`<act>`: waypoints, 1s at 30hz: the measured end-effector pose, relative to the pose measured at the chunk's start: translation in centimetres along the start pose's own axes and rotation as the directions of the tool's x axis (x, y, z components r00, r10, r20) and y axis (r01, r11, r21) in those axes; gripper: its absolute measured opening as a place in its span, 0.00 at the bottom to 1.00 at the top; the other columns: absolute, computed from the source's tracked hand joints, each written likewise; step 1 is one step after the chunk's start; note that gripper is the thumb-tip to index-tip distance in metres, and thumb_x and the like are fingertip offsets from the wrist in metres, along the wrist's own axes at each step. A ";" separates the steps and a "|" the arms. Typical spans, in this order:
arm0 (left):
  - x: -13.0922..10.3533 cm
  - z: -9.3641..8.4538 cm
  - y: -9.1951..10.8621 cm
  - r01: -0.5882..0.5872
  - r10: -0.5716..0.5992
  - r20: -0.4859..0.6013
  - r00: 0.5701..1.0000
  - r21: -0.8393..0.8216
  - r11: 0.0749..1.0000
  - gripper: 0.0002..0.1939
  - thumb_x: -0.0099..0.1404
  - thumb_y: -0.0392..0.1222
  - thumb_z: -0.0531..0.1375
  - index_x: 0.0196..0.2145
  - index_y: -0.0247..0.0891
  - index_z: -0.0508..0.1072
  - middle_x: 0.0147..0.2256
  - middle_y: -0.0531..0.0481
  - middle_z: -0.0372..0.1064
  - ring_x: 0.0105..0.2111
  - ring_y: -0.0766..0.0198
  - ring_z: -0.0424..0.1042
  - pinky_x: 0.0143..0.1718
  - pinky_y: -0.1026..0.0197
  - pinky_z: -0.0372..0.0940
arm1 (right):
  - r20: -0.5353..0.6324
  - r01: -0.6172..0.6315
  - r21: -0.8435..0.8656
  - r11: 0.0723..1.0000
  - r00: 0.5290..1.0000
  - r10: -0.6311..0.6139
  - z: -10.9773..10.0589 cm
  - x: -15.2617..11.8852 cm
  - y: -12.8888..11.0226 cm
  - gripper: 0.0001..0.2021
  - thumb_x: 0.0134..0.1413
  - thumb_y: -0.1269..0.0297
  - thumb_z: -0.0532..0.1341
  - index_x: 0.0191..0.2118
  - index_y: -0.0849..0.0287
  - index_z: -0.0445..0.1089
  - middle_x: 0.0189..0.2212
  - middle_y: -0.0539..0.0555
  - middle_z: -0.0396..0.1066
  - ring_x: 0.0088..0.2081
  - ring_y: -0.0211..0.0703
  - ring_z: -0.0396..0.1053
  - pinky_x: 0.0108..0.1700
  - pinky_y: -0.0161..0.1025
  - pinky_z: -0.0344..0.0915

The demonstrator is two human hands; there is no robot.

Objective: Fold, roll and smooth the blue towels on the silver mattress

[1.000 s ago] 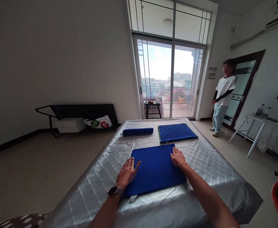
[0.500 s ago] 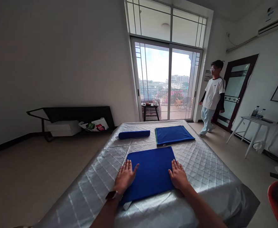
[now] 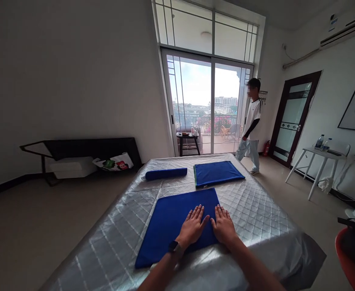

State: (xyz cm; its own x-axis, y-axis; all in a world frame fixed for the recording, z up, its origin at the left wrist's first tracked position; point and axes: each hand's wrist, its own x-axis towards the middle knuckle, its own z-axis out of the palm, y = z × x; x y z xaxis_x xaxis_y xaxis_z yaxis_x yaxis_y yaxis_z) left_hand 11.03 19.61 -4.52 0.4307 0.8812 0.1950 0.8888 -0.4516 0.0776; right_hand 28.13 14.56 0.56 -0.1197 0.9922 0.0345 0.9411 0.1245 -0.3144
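Observation:
A folded blue cloth [image 3: 165, 226] lies flat on the silver quilted cover [image 3: 110, 234] in front of me. My left hand [image 3: 193, 226] rests palm down on the right half of this cloth, fingers stretched out. Close beside it, my right hand [image 3: 223, 224] lies flat along the cloth's right edge, also open. The two thumbs nearly meet. Farther back are a rolled blue cloth [image 3: 166, 173] on the left and a second folded blue cloth [image 3: 218, 173] with a green edge on the right.
A person [image 3: 253, 125] in a white shirt is beyond the far right corner of the covered surface. A white table [image 3: 324, 153] with bottles stands at right, a red chair [image 3: 347, 254] nearer. At left is a black bench-like frame [image 3: 89, 147] holding a white box.
My left hand has slid right across the cloth, from its left edge to near my right hand. The right hand stays at the right edge. The person has walked left, toward the glass door.

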 end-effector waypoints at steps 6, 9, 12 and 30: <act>-7.1 0.8 -11.0 0.148 -0.148 -0.009 0.989 0.118 0.982 0.30 0.74 0.49 0.40 0.66 0.37 0.61 0.68 0.39 0.52 0.68 0.51 0.52 0.67 0.42 0.51 | 0.014 -0.025 -0.012 1.000 1.000 0.025 0.1 0.0 -0.1 0.32 0.70 0.56 0.41 0.72 0.69 0.44 0.71 0.60 0.42 0.72 0.48 0.39 0.71 0.46 0.37; -10.4 1.2 -14.6 0.139 -0.131 -0.062 0.989 0.148 0.979 0.28 0.74 0.46 0.40 0.63 0.40 0.67 0.66 0.39 0.57 0.67 0.51 0.56 0.65 0.41 0.54 | 0.005 -0.022 -0.016 1.000 1.000 0.023 0.1 0.2 -0.2 0.32 0.70 0.56 0.42 0.72 0.70 0.45 0.71 0.61 0.43 0.72 0.48 0.39 0.71 0.46 0.37; -11.8 1.0 -15.3 0.101 -0.092 -0.068 0.993 0.146 0.984 0.27 0.73 0.48 0.41 0.61 0.43 0.69 0.65 0.40 0.60 0.67 0.50 0.56 0.65 0.41 0.56 | 0.005 -0.028 -0.024 0.999 1.000 0.028 -0.2 0.1 -0.2 0.32 0.70 0.56 0.43 0.72 0.69 0.45 0.71 0.61 0.43 0.72 0.48 0.40 0.71 0.47 0.39; -5.5 -0.2 -2.0 0.009 -0.006 -0.102 0.995 0.027 1.000 0.31 0.76 0.52 0.38 0.67 0.36 0.59 0.68 0.41 0.55 0.68 0.55 0.52 0.67 0.47 0.54 | 0.029 -0.008 -0.063 0.998 1.000 0.010 1.4 -2.6 0.7 0.29 0.70 0.59 0.44 0.72 0.65 0.46 0.71 0.62 0.44 0.72 0.49 0.40 0.70 0.53 0.42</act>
State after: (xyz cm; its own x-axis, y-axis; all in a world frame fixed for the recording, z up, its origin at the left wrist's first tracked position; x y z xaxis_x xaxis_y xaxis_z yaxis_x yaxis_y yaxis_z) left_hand 6.80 15.65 -5.56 0.4071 0.8651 0.2930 0.8966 -0.4398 0.0526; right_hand 28.65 12.03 -1.07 -0.1192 0.9929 0.0037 0.9602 0.1162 -0.2538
